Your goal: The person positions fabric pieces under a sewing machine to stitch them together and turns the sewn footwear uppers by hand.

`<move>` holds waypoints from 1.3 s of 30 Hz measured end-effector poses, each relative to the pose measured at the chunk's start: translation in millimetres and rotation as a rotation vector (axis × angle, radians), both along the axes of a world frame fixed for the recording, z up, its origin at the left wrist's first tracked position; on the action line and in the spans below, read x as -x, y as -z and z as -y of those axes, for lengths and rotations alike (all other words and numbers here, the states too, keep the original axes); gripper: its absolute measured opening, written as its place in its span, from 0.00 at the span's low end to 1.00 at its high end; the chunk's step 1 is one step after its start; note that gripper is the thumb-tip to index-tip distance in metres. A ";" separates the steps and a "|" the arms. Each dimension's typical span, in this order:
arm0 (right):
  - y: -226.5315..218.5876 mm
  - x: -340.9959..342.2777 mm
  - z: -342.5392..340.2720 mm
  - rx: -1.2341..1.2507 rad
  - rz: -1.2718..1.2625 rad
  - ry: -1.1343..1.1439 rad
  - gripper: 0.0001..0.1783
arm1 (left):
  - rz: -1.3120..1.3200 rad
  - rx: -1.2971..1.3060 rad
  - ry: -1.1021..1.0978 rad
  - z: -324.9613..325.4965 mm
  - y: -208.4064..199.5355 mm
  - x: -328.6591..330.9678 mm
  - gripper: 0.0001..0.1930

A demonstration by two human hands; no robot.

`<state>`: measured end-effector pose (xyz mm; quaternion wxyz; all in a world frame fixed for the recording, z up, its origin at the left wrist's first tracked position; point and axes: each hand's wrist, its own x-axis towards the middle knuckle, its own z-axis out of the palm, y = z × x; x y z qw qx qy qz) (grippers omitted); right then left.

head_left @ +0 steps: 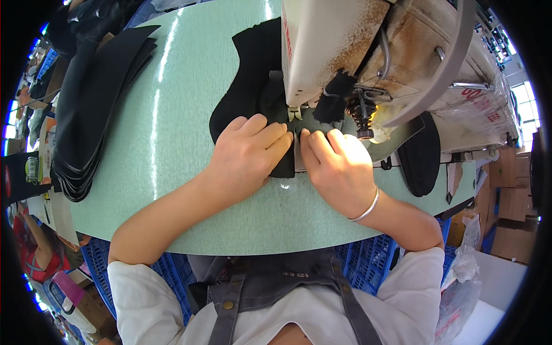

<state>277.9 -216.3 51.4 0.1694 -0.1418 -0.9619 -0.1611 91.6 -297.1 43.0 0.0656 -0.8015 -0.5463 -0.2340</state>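
A black fabric piece (247, 75) lies on the green table and runs under the presser foot (294, 112) of a sewing machine (330, 52). My left hand (247, 152) rests on this fabric just left of and in front of the foot, its fingers curled and pressed down on the cloth. Close on the other side is my right hand (339, 161), wearing a thin bracelet, with its fingertips bent down at the fabric's edge by the foot. The fingertips of both hands nearly meet. What lies under my palms is hidden.
Stacked black fabric pieces (95, 109) lie at the table's left. Another dark piece (418, 158) sits right of the machine. A curved grey arm (448, 69) hangs before the machine head. Blue crates (368, 261) stand below the table edge. A person in red (43, 247) is far left.
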 end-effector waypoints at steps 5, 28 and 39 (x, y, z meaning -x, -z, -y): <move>1.6 -4.7 13.4 0.074 0.003 -0.030 0.18 | 0.065 0.025 0.028 10.0 -3.0 -6.2 0.28; -4.3 -0.1 4.3 0.047 -0.023 -0.040 0.21 | 0.233 -0.017 -0.094 2.3 3.9 -6.8 0.11; -14.3 -6.7 -14.9 0.205 -0.008 -0.015 0.21 | 0.198 -0.102 -0.082 -10.8 8.0 2.5 0.12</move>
